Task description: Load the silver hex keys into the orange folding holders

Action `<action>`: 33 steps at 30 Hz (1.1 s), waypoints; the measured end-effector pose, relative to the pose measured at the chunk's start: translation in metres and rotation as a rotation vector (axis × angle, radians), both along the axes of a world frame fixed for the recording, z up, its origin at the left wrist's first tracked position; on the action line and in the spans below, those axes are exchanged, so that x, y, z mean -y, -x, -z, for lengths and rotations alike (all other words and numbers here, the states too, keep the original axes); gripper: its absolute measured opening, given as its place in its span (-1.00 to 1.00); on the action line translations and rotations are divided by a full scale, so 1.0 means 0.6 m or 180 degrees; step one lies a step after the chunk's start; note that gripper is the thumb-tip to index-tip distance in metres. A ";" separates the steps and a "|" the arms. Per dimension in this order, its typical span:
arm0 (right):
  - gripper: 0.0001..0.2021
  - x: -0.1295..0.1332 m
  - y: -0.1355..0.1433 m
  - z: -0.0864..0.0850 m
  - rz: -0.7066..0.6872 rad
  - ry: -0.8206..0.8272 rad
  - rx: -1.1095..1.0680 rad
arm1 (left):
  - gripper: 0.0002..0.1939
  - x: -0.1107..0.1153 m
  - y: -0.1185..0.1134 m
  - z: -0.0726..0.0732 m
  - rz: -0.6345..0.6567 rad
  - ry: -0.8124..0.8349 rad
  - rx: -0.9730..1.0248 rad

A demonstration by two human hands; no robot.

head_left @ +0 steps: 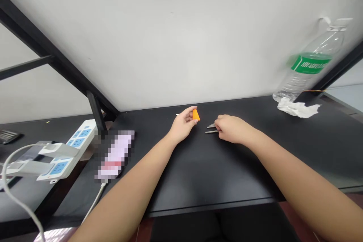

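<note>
A small orange piece (196, 115) is pinched between the thumb and fingers of my left hand (183, 123), just above the black table (198, 174). To its right, my right hand (229, 127) is closed over several thin grey metal rods (211, 132). Their left ends stick out from under its fingers, near the tabletop. The right ends of the rods are hidden by the hand. A small white item (177, 114) shows in part behind my left hand.
At the right back stands a clear plastic bottle (312, 63) with a green label, beside a crumpled white tissue (299, 109). On the left lie a pixelated phone-like object (117, 155) with a white cable and a white power strip (76, 141) with plugs. A wall rises behind the table.
</note>
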State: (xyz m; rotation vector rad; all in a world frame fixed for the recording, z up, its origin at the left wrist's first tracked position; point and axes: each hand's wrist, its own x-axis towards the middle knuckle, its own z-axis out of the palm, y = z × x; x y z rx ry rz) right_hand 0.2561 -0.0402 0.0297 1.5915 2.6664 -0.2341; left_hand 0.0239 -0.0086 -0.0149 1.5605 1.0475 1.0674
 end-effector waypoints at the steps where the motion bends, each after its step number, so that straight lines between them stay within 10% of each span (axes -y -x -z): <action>1: -0.91 -0.001 -0.003 -0.002 0.0009 0.0027 -0.0147 | -0.42 -0.001 0.001 0.001 0.0008 0.0001 0.0047; 14: -0.79 -0.015 -0.024 -0.017 -0.0063 -0.0319 -0.1923 | -0.47 0.007 -0.005 -0.007 0.0187 -0.0048 0.0445; 23: -0.87 -0.012 0.005 0.006 0.0482 0.1499 -0.3416 | -0.43 0.031 -0.027 -0.017 0.0461 0.0116 0.0475; 33: -0.82 -0.017 0.011 0.019 0.0677 0.1882 -0.3735 | -0.38 0.030 -0.020 -0.012 0.0555 -0.0346 -0.0196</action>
